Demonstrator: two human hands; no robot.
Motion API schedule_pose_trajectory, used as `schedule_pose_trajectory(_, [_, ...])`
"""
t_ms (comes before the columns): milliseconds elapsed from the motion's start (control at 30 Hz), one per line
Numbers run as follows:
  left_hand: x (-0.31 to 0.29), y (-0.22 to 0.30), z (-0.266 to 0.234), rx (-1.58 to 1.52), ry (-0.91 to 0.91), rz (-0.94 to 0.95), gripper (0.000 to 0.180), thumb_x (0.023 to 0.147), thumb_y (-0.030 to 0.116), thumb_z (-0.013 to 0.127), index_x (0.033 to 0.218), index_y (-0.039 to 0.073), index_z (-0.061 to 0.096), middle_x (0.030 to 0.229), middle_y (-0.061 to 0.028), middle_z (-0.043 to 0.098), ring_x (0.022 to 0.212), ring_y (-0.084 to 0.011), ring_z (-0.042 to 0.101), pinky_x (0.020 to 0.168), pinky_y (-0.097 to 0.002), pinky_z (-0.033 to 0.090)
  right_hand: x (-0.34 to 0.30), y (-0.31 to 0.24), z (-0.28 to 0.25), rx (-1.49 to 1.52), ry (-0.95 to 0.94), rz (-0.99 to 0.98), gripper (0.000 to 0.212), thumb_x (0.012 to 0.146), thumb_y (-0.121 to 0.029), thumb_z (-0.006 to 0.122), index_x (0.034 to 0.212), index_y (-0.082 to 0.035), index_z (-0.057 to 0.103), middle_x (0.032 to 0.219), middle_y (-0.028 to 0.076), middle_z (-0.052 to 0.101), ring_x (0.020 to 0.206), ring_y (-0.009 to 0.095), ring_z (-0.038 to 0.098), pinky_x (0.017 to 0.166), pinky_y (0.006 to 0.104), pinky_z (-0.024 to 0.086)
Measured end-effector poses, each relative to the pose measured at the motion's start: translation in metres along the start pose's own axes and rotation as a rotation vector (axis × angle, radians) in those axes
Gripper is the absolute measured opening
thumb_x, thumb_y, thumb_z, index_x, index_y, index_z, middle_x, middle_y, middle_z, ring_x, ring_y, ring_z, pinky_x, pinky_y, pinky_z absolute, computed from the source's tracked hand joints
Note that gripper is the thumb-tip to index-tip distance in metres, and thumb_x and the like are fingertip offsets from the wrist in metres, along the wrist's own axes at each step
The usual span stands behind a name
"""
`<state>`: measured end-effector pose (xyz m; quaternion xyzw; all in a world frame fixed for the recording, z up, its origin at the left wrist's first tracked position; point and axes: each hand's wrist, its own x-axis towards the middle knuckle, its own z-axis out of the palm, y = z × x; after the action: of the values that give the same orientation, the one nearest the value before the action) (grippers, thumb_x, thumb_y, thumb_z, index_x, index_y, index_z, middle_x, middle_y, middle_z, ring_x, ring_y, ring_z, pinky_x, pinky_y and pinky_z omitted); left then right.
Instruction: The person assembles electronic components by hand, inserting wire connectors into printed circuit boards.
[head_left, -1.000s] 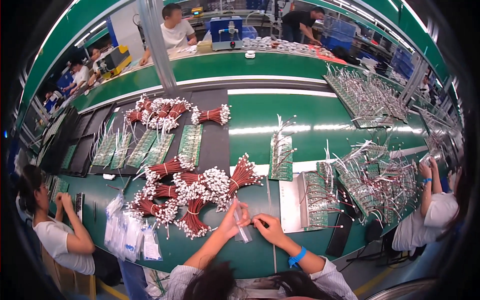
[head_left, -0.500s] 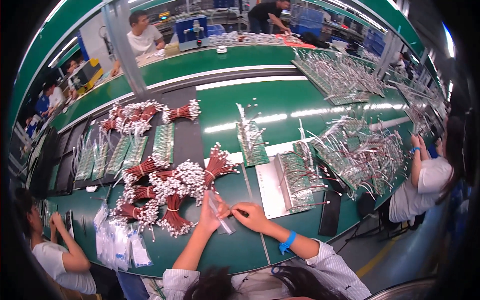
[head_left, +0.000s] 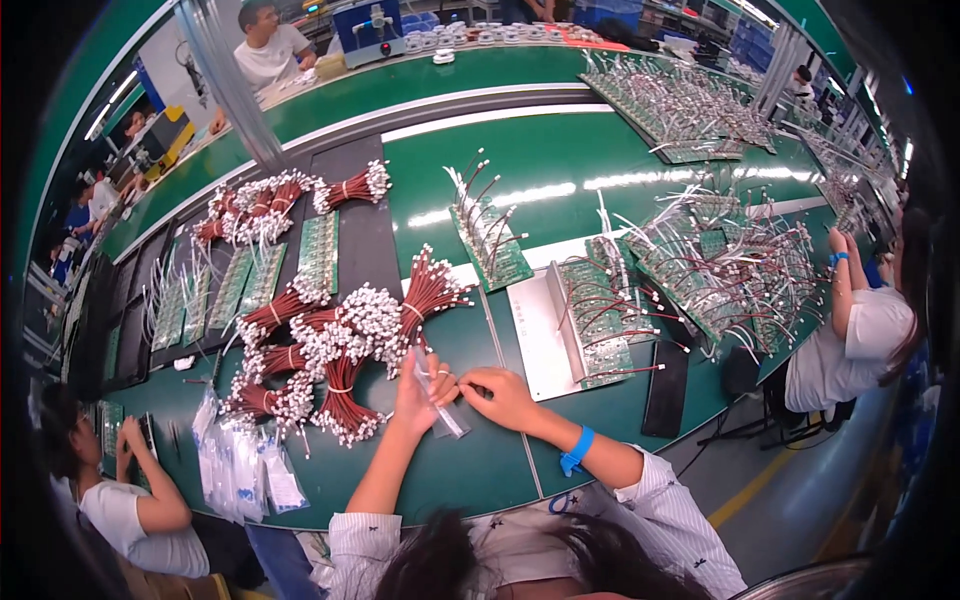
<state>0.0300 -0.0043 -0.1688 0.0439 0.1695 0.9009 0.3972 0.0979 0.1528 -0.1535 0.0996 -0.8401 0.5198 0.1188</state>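
My left hand is closed around a narrow clear plastic bag, which slants down past the fingers. Close by on the right, my right hand has its thumb and forefinger pinched together at the left fingertips; what sits in that pinch is too small to make out. A blue band circles the right wrist. Just beyond my left hand lie bundles of dark red wires with white connectors. A white metal fixture with an upright wall stands beyond my right hand, green circuit boards with wires beside it.
Filled clear bags hang over the table's front edge at left. A heap of wired circuit boards lies at right, near a black block. Co-workers sit left and right; a metal post rises at the back.
My view has shifted, so the table appears slightly higher in the picture. Both hands stay close together, the bag still in the left and the right fingers still pinched.
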Motion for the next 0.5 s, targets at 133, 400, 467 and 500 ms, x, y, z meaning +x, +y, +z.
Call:
schedule_pose_trajectory(133, [-0.0006, 0.0012, -0.0006, 0.016, -0.045, -0.008, 0.043, 0.098, 0.040, 0.041, 0.073, 0.006, 0.047, 0.053, -0.0012, 0.035, 0.046, -0.0102, 0.033, 0.044, -0.0241, 0.030, -0.0010, -0.0009, 0.0016, -0.008, 0.018, 0.012, 0.011, 0.084, -0.016, 0.060, 0.082, -0.005, 0.061, 0.073, 0.010, 0.062, 0.062, 0.026, 0.060, 0.063, 0.0353, 0.047])
schedule_pose_trajectory(400, [-0.0023, -0.0006, 0.0001, 0.066, 0.066, -0.022, 0.024, 0.096, 0.025, 0.047, 0.096, 0.003, 0.057, 0.056, 0.0002, 0.039, 0.047, -0.0093, 0.034, 0.044, -0.0237, 0.031, -0.0015, 0.0025, 0.0020, -0.009, -0.006, 0.024, 0.010, 0.084, -0.015, 0.059, 0.083, -0.005, 0.061, 0.073, 0.010, 0.062, 0.063, 0.026, 0.060, 0.062, 0.0356, 0.047])
schedule_pose_trajectory(467, [-0.0023, -0.0006, 0.0002, 0.071, 0.076, -0.020, 0.023, 0.096, 0.024, 0.047, 0.095, 0.004, 0.057, 0.057, 0.0001, 0.039, 0.047, -0.0093, 0.034, 0.044, -0.0237, 0.031, -0.0009, 0.0017, 0.0021, -0.009, -0.010, 0.028, 0.010, 0.084, -0.015, 0.059, 0.083, -0.005, 0.061, 0.073, 0.010, 0.062, 0.063, 0.026, 0.060, 0.062, 0.0357, 0.047])
schedule_pose_trajectory(500, [-0.0024, -0.0007, 0.0001, 0.074, 0.087, -0.018, 0.022, 0.096, 0.024, 0.047, 0.094, 0.004, 0.056, 0.058, -0.0001, 0.040, 0.047, -0.0093, 0.034, 0.044, -0.0236, 0.031, -0.0006, 0.0009, 0.0019, -0.010, -0.004, 0.020, 0.010, 0.083, -0.014, 0.059, 0.083, -0.005, 0.061, 0.073, 0.010, 0.062, 0.062, 0.026, 0.060, 0.062, 0.0357, 0.047])
